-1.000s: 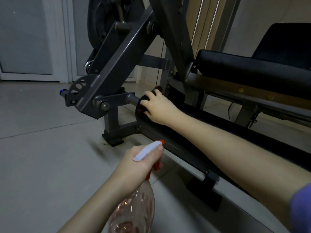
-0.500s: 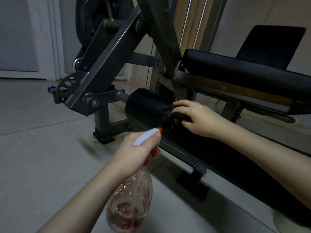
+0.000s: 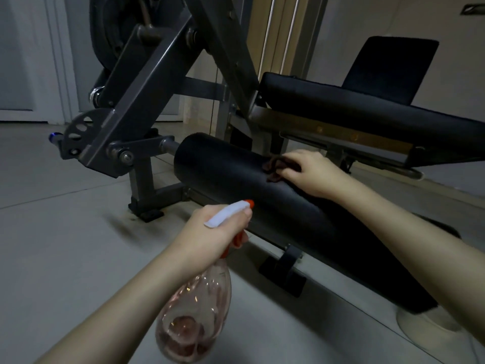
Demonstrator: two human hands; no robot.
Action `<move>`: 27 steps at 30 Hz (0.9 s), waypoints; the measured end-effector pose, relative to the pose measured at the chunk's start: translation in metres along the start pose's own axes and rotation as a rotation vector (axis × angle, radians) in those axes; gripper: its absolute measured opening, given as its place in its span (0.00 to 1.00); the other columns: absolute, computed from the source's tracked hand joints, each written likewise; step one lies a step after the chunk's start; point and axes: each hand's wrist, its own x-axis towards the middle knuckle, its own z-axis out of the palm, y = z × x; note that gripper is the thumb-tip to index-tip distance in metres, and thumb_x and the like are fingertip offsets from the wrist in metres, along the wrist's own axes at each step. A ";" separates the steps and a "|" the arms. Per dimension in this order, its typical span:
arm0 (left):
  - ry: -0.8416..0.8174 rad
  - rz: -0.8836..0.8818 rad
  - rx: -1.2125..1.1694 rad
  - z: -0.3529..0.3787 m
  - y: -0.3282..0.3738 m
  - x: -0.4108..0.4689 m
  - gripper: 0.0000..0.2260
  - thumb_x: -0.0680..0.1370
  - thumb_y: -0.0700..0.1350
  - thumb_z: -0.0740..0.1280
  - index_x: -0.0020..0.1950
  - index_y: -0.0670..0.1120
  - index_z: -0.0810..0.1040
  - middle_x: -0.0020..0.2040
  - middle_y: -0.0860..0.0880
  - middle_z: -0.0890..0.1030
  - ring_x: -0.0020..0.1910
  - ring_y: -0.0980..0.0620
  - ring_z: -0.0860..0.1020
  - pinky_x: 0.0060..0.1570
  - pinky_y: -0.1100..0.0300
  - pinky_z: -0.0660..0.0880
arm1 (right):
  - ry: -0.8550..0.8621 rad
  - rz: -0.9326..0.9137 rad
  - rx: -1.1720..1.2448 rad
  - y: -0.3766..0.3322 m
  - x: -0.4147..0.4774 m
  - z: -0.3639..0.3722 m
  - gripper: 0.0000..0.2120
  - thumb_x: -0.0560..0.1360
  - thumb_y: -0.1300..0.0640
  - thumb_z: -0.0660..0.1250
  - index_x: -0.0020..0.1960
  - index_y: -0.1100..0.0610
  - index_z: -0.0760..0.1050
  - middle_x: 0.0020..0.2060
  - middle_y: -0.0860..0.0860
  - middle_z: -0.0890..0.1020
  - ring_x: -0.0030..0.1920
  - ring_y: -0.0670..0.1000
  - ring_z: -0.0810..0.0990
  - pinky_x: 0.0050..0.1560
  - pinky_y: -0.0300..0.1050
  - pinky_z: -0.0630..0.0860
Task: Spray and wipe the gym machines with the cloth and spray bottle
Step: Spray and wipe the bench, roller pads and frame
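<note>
Cloth (image 3: 275,168) on roller pad (image 3: 223,169)

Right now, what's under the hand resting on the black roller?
A dark cloth, bunched on the black roller, sits under the right hand. Only its left part shows; the hand covers the rest.

Readable text: none.
Bottle: clear pink-tinted plastic spray bottle (image 3: 194,324) gripped by the left hand (image 3: 210,232), no legible label.
Roller: black padded roller (image 3: 223,166) beneath the right hand (image 3: 309,172), no legible marking.
</note>
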 end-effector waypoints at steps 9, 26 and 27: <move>-0.038 0.060 0.063 0.016 0.024 -0.004 0.23 0.72 0.60 0.59 0.41 0.40 0.79 0.36 0.47 0.83 0.40 0.46 0.81 0.42 0.55 0.75 | -0.053 0.042 0.099 0.037 -0.038 -0.022 0.11 0.77 0.53 0.62 0.57 0.53 0.77 0.52 0.52 0.80 0.54 0.53 0.77 0.55 0.48 0.72; -0.068 0.056 0.092 0.031 0.015 -0.001 0.22 0.73 0.62 0.59 0.40 0.43 0.79 0.39 0.48 0.84 0.38 0.50 0.80 0.44 0.52 0.76 | 0.085 0.027 -0.139 0.021 -0.093 -0.018 0.21 0.78 0.53 0.61 0.71 0.50 0.66 0.68 0.49 0.67 0.66 0.53 0.68 0.64 0.46 0.67; -0.072 0.057 0.085 0.032 0.016 0.000 0.22 0.73 0.62 0.59 0.40 0.43 0.79 0.39 0.48 0.84 0.41 0.47 0.80 0.45 0.51 0.76 | 0.077 0.028 -0.163 0.028 -0.109 -0.023 0.22 0.77 0.54 0.62 0.71 0.51 0.66 0.69 0.49 0.67 0.67 0.53 0.68 0.64 0.46 0.67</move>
